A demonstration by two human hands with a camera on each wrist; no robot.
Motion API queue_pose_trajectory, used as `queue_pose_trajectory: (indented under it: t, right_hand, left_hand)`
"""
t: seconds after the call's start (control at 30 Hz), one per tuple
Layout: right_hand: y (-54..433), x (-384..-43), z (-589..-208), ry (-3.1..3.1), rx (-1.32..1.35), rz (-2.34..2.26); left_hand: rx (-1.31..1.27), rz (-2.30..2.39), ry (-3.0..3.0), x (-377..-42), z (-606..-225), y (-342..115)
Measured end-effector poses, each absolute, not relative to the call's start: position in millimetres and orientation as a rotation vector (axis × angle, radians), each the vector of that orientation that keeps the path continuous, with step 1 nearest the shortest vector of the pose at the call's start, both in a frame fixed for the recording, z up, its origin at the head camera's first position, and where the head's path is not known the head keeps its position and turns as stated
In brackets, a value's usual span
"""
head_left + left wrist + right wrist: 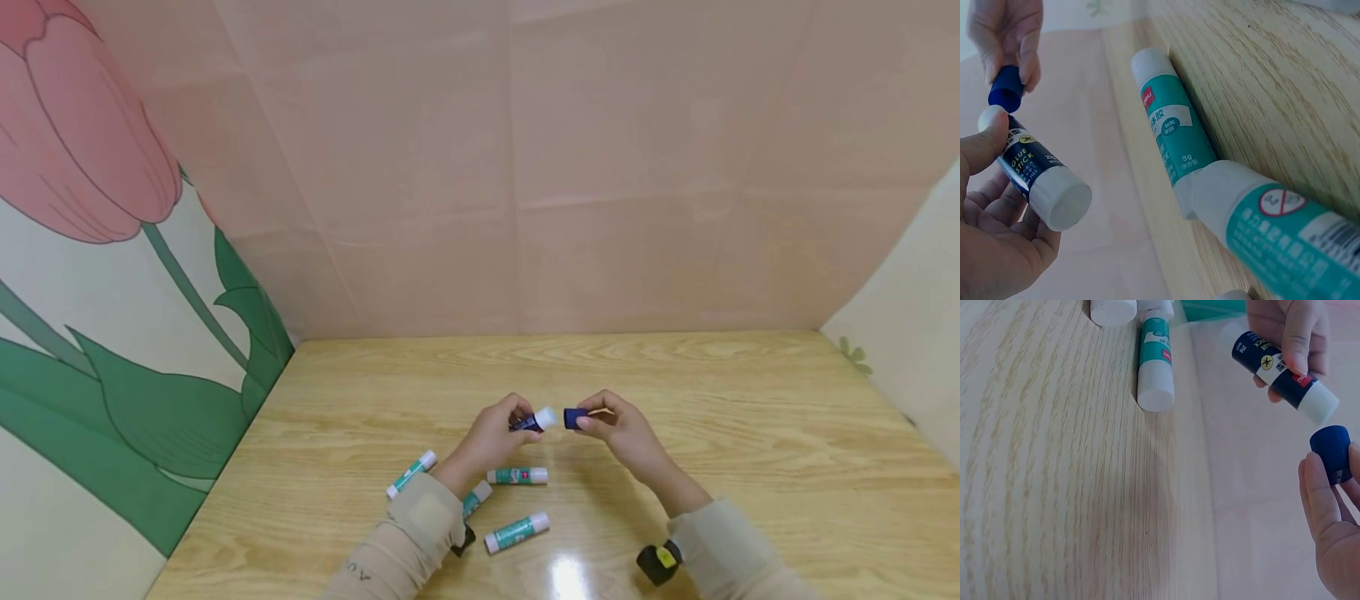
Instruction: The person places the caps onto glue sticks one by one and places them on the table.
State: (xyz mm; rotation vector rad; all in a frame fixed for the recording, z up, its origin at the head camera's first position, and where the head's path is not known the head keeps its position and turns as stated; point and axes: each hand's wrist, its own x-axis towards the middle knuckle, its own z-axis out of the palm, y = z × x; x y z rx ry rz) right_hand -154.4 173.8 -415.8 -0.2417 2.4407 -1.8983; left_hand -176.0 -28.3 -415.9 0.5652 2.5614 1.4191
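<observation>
My left hand (491, 435) grips a dark blue glue stick (1030, 164) between thumb and fingers, its white uncapped end turned to the right. Facing that end, my right hand (622, 432) pinches a blue cap (1331, 449) by its closed end. A small gap separates cap and stick in the head view. In the left wrist view the cap's open mouth points toward the stick. Below the hands lies a green and white glue stick (517, 476), capped, and a second green glue stick (517, 532) is nearer the front.
Another green glue stick (412, 474) lies left of my left forearm. One more green glue stick (476, 499) is partly covered by that forearm. The wooden table (750, 417) meets a pink backdrop (630, 167) behind and a tulip-printed panel (150, 400) at the left.
</observation>
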Motion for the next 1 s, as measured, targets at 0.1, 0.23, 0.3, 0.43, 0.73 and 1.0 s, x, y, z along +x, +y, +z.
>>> queue_pose_trajectory:
  t: [0.1, 0.23, 0.3, 0.43, 0.73, 1.0]
  right_hand:
    - [173.7, -154.3, -416.2, 2.430, -0.256, -1.913]
    - [172.9, -153.5, -416.4, 2.410, -0.268, -1.941]
    - [172.5, -153.1, -416.4, 2.395, -0.274, -1.955]
    - [171.5, -152.8, -416.7, 2.365, -0.286, -1.974]
    - [171.0, -150.9, -415.2, 2.372, -0.309, -1.942]
    - [170.6, -148.4, -412.7, 2.361, -0.322, -1.934]
  left_hand:
    - [0.571, 1.421, 2.558, -174.4, -414.7, -27.9]
    - [0.568, 1.424, 2.547, -173.3, -415.5, -27.4]
    - [0.566, 1.422, 2.541, -172.8, -415.8, -27.0]
    - [0.583, 1.413, 2.539, -171.6, -416.2, -26.2]
    - [0.630, 1.419, 2.545, -169.3, -415.7, -25.7]
    - [0.659, 1.410, 2.536, -170.0, -419.0, -25.6]
